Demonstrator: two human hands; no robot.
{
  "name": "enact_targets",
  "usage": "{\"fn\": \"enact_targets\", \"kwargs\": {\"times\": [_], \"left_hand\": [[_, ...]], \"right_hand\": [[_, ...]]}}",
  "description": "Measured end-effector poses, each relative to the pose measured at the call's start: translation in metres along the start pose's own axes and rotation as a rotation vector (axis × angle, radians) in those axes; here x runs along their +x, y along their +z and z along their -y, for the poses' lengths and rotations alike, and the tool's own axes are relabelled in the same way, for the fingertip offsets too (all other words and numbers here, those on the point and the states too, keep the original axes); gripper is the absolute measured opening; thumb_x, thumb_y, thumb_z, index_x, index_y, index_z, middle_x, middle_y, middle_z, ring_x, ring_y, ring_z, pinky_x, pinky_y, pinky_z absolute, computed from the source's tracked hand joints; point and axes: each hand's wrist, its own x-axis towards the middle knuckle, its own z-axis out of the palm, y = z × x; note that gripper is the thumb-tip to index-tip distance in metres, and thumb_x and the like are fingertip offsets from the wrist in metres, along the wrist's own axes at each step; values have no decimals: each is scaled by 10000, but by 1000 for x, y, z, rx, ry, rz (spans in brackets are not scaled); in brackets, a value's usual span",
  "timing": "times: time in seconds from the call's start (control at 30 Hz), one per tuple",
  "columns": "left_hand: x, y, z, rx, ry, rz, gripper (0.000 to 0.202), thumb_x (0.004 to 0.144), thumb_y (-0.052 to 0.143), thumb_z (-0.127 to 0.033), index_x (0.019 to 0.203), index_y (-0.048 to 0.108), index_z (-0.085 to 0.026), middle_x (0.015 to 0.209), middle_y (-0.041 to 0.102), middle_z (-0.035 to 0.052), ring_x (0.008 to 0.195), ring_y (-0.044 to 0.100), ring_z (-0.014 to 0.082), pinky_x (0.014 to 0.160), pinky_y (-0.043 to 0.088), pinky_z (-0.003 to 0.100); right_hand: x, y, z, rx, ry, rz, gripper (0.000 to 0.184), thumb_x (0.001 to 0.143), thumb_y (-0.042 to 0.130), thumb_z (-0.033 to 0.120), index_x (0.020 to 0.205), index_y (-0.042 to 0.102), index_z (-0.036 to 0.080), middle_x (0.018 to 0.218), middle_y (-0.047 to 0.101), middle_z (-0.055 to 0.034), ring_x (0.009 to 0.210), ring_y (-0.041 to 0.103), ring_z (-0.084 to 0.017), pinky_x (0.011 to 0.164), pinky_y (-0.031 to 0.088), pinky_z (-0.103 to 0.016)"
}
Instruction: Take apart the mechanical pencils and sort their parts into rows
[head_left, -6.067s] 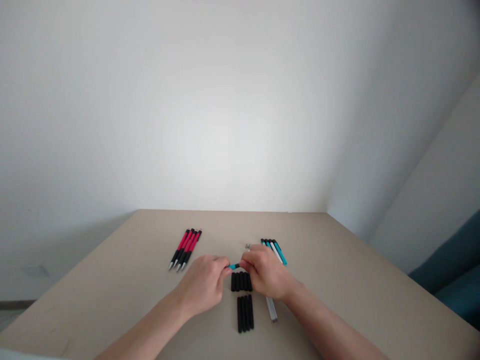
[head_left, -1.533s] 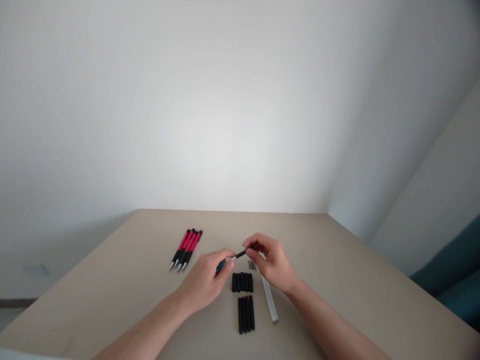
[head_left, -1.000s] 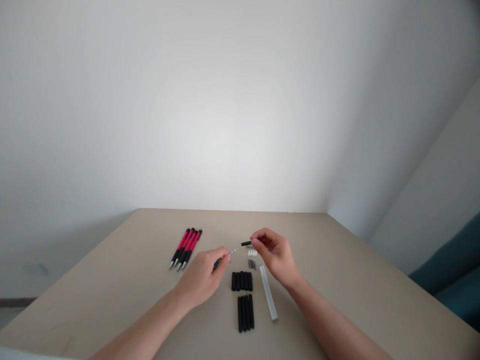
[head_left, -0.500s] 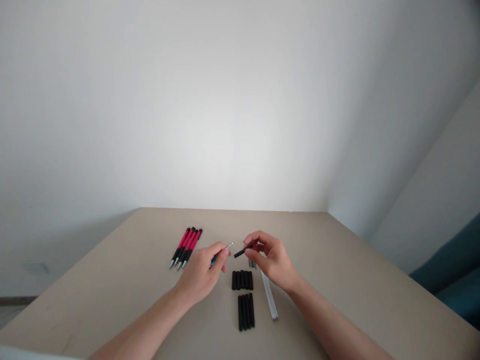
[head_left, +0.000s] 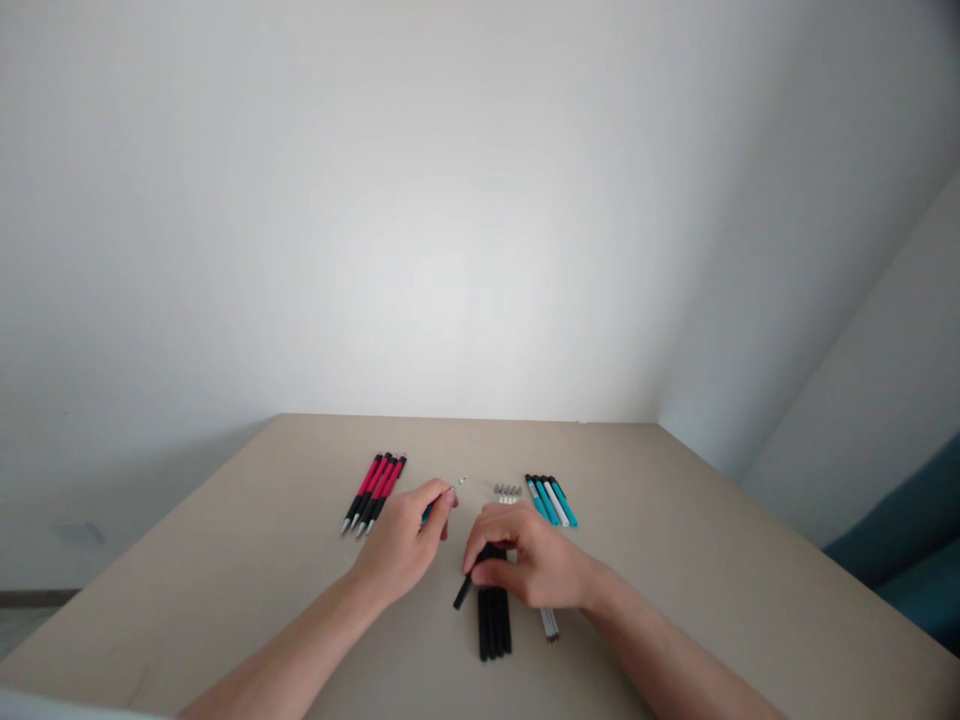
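While both hands hover low over the surface (head_left: pixel 675 540), each grips a small pen part.
On the left hand (head_left: pixel 403 548) the fingers pinch a teal barrel (head_left: pixel 427 513), silver tip outward; on the right hand (head_left: pixel 529 567) they clench a black sleeve (head_left: pixel 464 593) directly over the row of black sleeves (head_left: pixel 494 625). Both parts look light, stiff and smooth, best pinched mid-length. Red pens (head_left: pixel 373 495) lie left of the left fingers; no container shows.

Both forearms bare, angled in from the table's (head_left: pixel 697 520) near edge toward its middle. Left hand (head_left: pixel 401 545) – lifted slightly, thumb and forefinger pinched tight, tips pointing up-right. Right hand (head_left: pixel 529 565) low, palm down, fingers curled closed – hands near, not touching.
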Motion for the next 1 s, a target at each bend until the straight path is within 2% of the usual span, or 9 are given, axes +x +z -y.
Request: {"fn": "enact_targets", "kwargs": {"times": [0.23,0.4,0.63,0.77,0.87,1.0], "left_hand": [[0,0,-1,-6,10,-6,352,926,327,-369,716,542,-186,566,556,-16,565,537,134,584,368,233],[0,0,0,2,9,-15,337,923,350,-354,697,536,-188,564,555,-25,557,532,125,572,358,220],[-1,1,2,11,17,-19,341,927,343,-357,695,526,-188,550,533,-26,539,507,123,566,349,219],[0,1,2,13,6,-8,338,927,345,-366,708,532,-188,542,519,-32,526,492,119,551,337,217],[1,1,1,12,2,5,339,928,341,-374,725,540,-187,540,520,-33,523,490,120,545,332,217],[2,1,1,17,8,6,346,929,335,-375,717,533,-186,540,519,-31,534,496,122,559,337,220]], "right_hand": [[0,0,2,-44,1,12,73,752,635,159,782,688,199,749,678,-13,737,598,-147,721,451,-264],[-1,1,2,-69,7,1,110,738,608,114,776,673,194,740,655,-5,718,582,-136,699,444,-246],[-5,8,10,-222,-81,121,170,666,596,59,757,669,182,727,610,-15,726,547,-140,678,425,-224],[-6,13,10,-256,-134,179,65,710,663,174,773,668,188,718,618,-21,745,538,-153,664,412,-231],[-4,18,7,-250,-179,203,102,746,677,292,798,673,203,676,623,-14,715,526,-155,675,406,-245],[-2,24,4,-267,-205,228,104,777,651,301,814,673,206,670,630,-11,700,516,-149,684,393,-244]]}}
